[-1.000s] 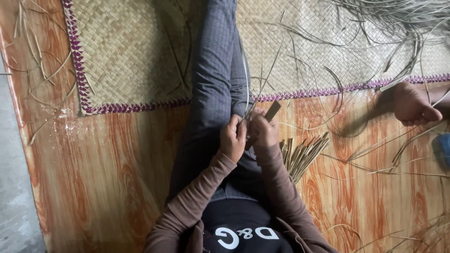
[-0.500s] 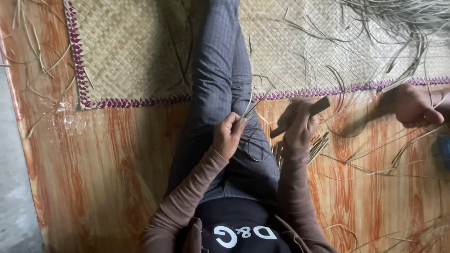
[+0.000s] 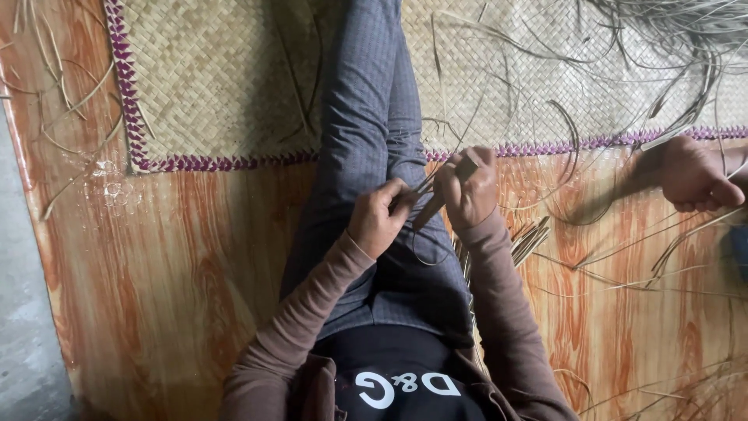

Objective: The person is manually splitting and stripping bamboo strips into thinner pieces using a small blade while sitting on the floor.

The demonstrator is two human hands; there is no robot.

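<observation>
I sit on the floor with my legs in grey trousers (image 3: pixel 366 117) stretched over a woven straw mat (image 3: pixel 226 86). My left hand (image 3: pixel 379 220) pinches thin straw strips (image 3: pixel 425 187) over my thigh. My right hand (image 3: pixel 467 189) is closed around a small dark-handled knife (image 3: pixel 432 209), its blade slanting down towards my left hand and touching the strips. The two hands are almost together. A bundle of cut straw strips (image 3: pixel 526 238) lies on the floor beside my right forearm.
The mat has a purple woven border (image 3: pixel 210 162). Another person's hand (image 3: pixel 693 175) rests on the orange wood-pattern floor (image 3: pixel 179 273) at the right. Loose straw (image 3: pixel 670 47) is piled at the top right, and strands lie scattered over the floor. A grey strip of floor (image 3: pixel 23 335) runs along the left edge.
Half a second ago my right hand had swung out to the right with the knife. It is now back beside my left hand at the strips. The other person's hand has barely moved.
</observation>
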